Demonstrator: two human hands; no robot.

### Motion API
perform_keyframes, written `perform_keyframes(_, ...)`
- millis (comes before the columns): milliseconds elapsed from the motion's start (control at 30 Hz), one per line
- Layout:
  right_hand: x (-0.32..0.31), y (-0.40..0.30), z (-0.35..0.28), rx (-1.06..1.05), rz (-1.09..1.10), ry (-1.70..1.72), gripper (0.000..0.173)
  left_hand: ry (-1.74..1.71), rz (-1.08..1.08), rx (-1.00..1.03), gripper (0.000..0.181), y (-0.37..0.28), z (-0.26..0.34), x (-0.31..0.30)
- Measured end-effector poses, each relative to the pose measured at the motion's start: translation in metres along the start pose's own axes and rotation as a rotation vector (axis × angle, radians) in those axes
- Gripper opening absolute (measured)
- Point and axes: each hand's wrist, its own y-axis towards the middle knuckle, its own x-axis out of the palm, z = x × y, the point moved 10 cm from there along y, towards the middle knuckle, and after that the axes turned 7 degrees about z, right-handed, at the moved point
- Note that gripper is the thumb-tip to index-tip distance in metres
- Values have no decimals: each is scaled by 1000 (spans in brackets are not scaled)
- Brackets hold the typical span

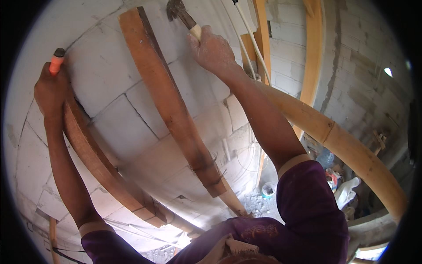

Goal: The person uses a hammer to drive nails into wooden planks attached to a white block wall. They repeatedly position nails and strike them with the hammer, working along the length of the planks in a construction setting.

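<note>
My left hand, at the far left, is closed on an orange-handled tool with a dark end cap pointing up; its working end is hidden. The hand is against the upper end of a curved-looking wooden beam. Up at the top centre, my right hand grips the pale handle of a hammer, whose dusty metal head lies beyond the fist, in front of the block wall. Between both hands a second wooden beam runs down along the wall.
Pale block wall stands behind the beams. A thick bamboo pole crosses the right side, near white cables and upright timbers. Far below are a bucket, rubble, a plastic bottle and a white bag.
</note>
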Motion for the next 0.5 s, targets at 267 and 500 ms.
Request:
perform_keyframes(267,18,-93,34,174,-85,43,45,-81,-54,-39,39,4,-11,7)
perform_keyframes(500,-32,-45,5,129,-59,54,49,-19,-29,27,27,4,-1,4)
